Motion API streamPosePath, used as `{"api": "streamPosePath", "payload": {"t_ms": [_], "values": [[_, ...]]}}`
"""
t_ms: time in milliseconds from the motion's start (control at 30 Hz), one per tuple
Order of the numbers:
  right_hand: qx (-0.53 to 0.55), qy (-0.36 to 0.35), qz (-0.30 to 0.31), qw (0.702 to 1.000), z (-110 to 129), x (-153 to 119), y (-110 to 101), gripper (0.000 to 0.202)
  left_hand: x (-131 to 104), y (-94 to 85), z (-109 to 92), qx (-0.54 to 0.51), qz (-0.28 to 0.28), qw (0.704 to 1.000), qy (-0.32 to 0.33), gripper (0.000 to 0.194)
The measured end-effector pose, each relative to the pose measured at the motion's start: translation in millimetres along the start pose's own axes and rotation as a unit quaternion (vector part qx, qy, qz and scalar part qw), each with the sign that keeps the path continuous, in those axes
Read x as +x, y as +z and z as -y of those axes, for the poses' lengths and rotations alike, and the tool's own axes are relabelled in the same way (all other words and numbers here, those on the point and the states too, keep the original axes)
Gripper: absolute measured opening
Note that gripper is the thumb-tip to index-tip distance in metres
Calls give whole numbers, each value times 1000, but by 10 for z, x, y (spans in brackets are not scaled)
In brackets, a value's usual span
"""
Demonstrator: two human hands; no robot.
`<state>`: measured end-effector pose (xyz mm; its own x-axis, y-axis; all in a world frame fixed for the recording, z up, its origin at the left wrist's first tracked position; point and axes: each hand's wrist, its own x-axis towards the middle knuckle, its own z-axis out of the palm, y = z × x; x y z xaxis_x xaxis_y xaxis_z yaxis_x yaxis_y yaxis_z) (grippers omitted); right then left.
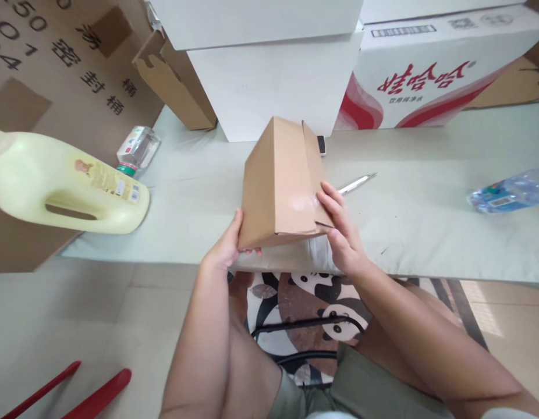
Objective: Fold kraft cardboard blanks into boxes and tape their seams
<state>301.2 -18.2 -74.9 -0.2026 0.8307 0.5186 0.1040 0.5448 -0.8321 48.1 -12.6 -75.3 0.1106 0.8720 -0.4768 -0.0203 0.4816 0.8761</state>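
Note:
A small brown cardboard box [261,186] is tilted over the front part of the pale green cloth surface. My left hand [226,241] grips its left lower corner, with the thumb on the side and some fingertips showing underneath. On the other side, my right hand [343,233] presses its fingers against the box's right end, by a flap whose edge stands slightly off. A shiny patch, perhaps clear tape, lies on that face. Just beyond my right fingers rests a slim silver pen-like tool [357,183]. Behind the box a small dark-faced object [322,145] is partly hidden.
White cartons [273,81] and a red-and-white carton [422,75] line the back. On the left are a large pale yellow jug [77,180], a small clear bottle [138,148] and an open brown box [177,84]. At far right lies a clear plastic bottle [509,192].

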Motion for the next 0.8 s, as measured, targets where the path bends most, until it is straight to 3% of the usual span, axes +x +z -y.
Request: {"api": "streamPosePath", "payload": {"t_ms": [100,200,267,300,367,433,467,533,600,733,800], "values": [[17,-24,-57,998,66,18,-6,47,-36,56,-32,39,59,997,-36,83],[5,-6,-87,996,93,38,-19,35,-28,81,-63,123,101,986,-58,67],[-13,6,-87,996,86,54,-22,28,2,77,-74,166,83,981,-53,58],[-22,10,-81,996,79,62,-19,27,22,72,-76,177,40,983,-33,55],[-38,16,-62,997,63,78,0,31,57,67,-81,170,-105,978,60,52],[-47,18,-31,998,59,93,35,34,74,81,-100,132,-240,937,217,60],[-45,19,-12,999,63,101,56,34,73,98,-118,119,-271,907,301,65],[-34,19,27,999,82,114,102,34,59,150,-161,146,-250,854,432,63],[-16,9,45,999,102,126,138,31,46,206,-201,205,-201,820,496,47],[-3,-22,46,999,55,171,89,35,53,247,-212,235,-190,800,518,36],[-67,11,-1,998,-44,220,-28,42,66,230,-195,233,-204,799,516,37]]}}
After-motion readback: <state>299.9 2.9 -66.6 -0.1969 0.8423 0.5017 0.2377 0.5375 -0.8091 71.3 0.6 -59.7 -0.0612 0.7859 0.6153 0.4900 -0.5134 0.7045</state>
